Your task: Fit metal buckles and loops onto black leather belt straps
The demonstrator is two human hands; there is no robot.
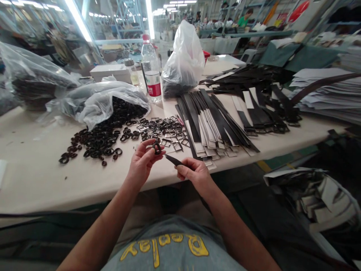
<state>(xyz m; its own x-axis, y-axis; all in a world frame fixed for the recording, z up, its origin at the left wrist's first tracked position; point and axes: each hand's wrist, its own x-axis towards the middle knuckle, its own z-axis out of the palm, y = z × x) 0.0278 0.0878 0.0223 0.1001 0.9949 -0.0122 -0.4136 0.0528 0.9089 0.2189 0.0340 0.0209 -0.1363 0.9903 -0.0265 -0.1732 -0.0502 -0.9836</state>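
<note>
Holding: left hand (142, 162) pinches a dark ring (156, 148) in a narrow grip between thumb and fingertips, above the table's front edge.
Right hand: right hand (194, 171) closes narrowly on a dark strap (174, 160), its pointed tip aimed at the ring and just beside the left fingers.
Table: long white table (28, 180) runs across the view in front of the seated person.
Left of the hands: loose pile of dark rings (98, 141) spills from a clear plastic bag (107, 105).
Ahead of the hands: metal buckles (163, 130) lie scattered, touching the edge of the ring pile.
Right of the buckles: bundle of dark straps with pale backing (211, 128) fans out, and more straps with buckles attached (262, 113) lie beyond it.
Back of the table: plastic water bottle (150, 75) stands beside a white plastic bag (184, 60).
Far right: stack of papers (324, 94) sits on a neighbouring surface, above a sack of pale offcuts (310, 199).
Background: co-worker in a green shirt (244, 19) sits at a distant bench.
</note>
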